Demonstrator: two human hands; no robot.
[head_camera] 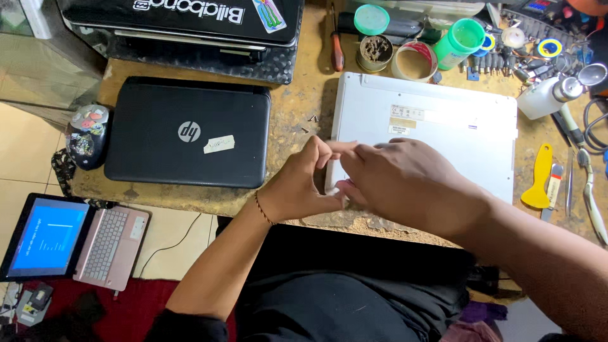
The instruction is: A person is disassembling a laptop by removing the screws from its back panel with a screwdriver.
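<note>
A white laptop (443,126) lies upside down on the worn wooden bench (297,107), its base facing up. My left hand (301,183) and my right hand (405,180) meet at its near left corner, fingers pinched on the edge of the white casing. What sits between the fingertips is hidden. A few small screws (311,118) lie on the wood just left of the laptop.
A closed black laptop (187,133) lies to the left, a stack of black laptops (190,25) behind it. A yellow pry tool (538,177), tweezers, a screwdriver (337,47), a green cup (461,41) and jars crowd the back and right. A pink laptop (76,237) sits open on the floor.
</note>
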